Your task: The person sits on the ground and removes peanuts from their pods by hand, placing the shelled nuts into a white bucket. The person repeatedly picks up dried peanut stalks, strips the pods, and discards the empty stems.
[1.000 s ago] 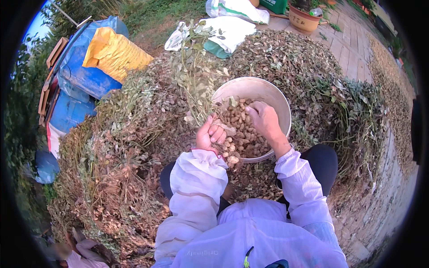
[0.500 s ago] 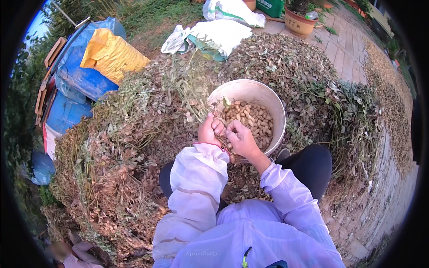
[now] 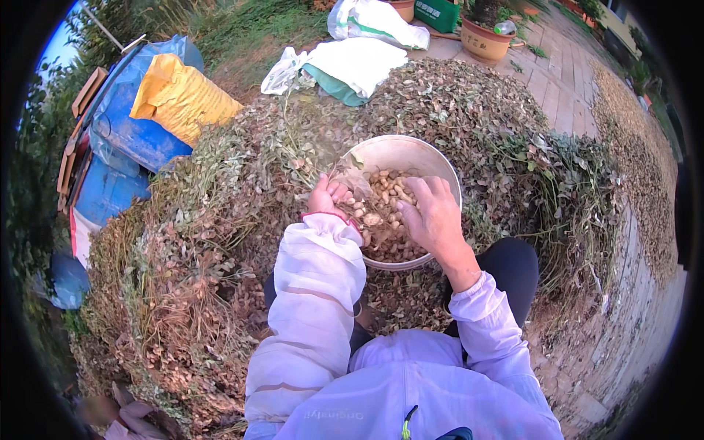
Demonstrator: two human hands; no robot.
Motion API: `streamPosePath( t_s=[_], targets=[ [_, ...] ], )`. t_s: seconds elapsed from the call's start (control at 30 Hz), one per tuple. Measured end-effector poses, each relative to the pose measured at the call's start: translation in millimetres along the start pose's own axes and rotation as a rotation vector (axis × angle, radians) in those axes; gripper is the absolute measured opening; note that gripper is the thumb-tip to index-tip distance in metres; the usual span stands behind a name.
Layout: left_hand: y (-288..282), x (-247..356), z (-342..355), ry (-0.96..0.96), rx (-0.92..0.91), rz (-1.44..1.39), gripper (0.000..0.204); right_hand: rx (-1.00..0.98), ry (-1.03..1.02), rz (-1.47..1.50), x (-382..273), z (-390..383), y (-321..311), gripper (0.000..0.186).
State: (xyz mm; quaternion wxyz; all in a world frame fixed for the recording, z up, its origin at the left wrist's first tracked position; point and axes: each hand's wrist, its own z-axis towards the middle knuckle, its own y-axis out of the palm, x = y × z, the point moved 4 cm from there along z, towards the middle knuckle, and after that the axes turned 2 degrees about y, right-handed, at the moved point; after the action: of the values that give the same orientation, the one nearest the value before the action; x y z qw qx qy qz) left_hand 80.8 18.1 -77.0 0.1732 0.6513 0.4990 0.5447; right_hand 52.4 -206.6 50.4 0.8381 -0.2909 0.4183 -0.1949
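Note:
A white bucket (image 3: 456, 170) stands in front of me with many peanuts in their shells (image 3: 389, 189) inside. At its left rim my left hand (image 3: 330, 198) is closed round a peanut plant (image 3: 297, 158), whose leafy stems stick out up and to the left. Its root end, with a few pods, hangs over the bucket's near left side. Above the right part of the bucket is my right hand (image 3: 438, 220), its thumb and fingers apart and bent toward the peanuts. I see nothing held in it, though its palm is hidden.
Heaps of dried peanut plants (image 3: 198, 271) surround the bucket. White sacks (image 3: 359, 62) lie beyond, near a potted plant (image 3: 484, 44). Blue barrels (image 3: 147, 136) and a yellow sack (image 3: 183, 99) stand at left. Another person (image 3: 128, 418) shows at lower left; peanuts (image 3: 631, 132) cover paving at right.
My right hand has come away from the left and spread over the bucket's right part. My left hand has shifted slightly left and up, still gripping the plant, whose root end now shows.

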Motion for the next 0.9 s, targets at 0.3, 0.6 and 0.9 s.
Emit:
streamPosePath(
  t_s=[0.3, 0.6, 0.9],
  targets=[
    [12.8, -18.1, -20.5, -0.071, 0.021, 0.036, 0.037, -0.298, 0.141, 0.115, 3.5, -12.8, 90.0, 0.029],
    [10.9, -19.4, -15.5, -0.047, 0.03, 0.074, 0.043, -0.228, 0.21, 0.44, 16.6, -16.4, 104.9, 0.029],
    [5.9, -23.7, -11.3, -0.055, 0.009, 0.133, 0.04, -0.144, -0.005, 0.276, 8.9, -9.6, 100.8, 0.016]
  ],
)
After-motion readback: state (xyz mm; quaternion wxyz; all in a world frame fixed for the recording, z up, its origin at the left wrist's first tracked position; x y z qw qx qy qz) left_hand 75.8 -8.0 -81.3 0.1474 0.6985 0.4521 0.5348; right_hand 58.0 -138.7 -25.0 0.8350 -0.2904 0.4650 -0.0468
